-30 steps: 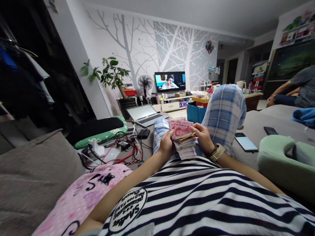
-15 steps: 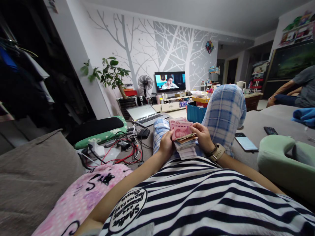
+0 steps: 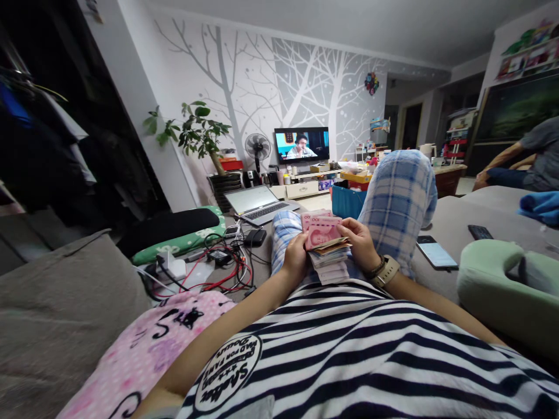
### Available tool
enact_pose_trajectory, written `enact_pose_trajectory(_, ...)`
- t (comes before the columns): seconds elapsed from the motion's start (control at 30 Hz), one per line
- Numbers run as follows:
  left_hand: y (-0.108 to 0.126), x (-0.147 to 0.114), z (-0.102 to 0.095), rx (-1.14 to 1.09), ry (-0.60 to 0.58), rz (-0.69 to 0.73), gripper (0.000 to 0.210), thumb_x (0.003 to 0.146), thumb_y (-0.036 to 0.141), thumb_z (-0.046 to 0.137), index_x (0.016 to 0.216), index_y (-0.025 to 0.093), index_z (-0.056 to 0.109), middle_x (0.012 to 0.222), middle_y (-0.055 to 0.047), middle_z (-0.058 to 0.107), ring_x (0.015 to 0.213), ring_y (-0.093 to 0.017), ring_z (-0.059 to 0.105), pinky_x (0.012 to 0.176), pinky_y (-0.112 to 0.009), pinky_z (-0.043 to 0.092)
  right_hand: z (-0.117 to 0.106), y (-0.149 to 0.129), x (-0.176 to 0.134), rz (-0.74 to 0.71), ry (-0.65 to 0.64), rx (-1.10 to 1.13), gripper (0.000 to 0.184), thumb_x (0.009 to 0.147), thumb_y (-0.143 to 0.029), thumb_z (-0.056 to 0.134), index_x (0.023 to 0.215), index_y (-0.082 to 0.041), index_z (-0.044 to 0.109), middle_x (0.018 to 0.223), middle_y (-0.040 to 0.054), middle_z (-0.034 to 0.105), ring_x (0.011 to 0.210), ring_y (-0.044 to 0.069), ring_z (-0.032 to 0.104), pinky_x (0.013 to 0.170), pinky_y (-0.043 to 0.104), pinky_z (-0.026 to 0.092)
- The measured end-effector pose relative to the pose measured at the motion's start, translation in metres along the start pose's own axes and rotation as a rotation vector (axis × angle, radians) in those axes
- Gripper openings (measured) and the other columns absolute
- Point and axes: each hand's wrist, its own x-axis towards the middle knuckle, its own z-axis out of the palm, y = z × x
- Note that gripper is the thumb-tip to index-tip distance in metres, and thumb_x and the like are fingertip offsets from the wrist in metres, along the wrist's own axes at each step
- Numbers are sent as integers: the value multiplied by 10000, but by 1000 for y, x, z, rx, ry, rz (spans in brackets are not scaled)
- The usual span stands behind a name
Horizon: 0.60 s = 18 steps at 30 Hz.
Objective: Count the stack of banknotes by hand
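Plaid pants (image 3: 397, 198) are kinda flanking the grip, an open laptop (image 3: 264, 210) is sitting past it, leftward, and left hand (image 3: 296, 256) and right hand (image 3: 361, 243) are holding a banknote stack (image 3: 331, 258) between them, pink 100-yuan notes (image 3: 322, 234) showing up top.

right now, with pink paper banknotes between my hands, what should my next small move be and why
Probably ease the top pink paper banknote aside with your bare right hand, which pinches its right edge. Your bare left hand grips the opposite side and could steady the rest; the paler paper banknotes jut unevenly towards your dark-and-white striped shirt, so a slow pull seems safer.
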Motion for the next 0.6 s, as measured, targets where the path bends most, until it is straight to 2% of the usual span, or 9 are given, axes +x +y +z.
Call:
enact_pose_trajectory(0.27,-7,4,-2,-39,-9,-14,167,709,243,585,555,183,601,544,23,544,550,-119,450,635,-264,429,1,-4,-2,-33,9,-17,307,728,-480,679,678,-201,562,588,-44,457,540,108,391,510,249,358)
enact_pose_trajectory(0.47,-5,3,-5,65,12,22,182,726,225,579,550,185,597,563,11,566,583,-134,471,660,-276,436,0,-2,-1,-38,20,-37,358,740,-531,669,658,-199,563,570,-46,448,524,105,379,493,248,339)
enact_pose_trajectory(0.6,-7,3,-6,65,-30,17,137,711,275,629,608,184,628,610,-5,611,628,-158,527,683,-293,457,-2,2,-1,-31,14,-29,403,769,-579,630,638,-205,553,529,-42,455,486,106,378,471,254,307)
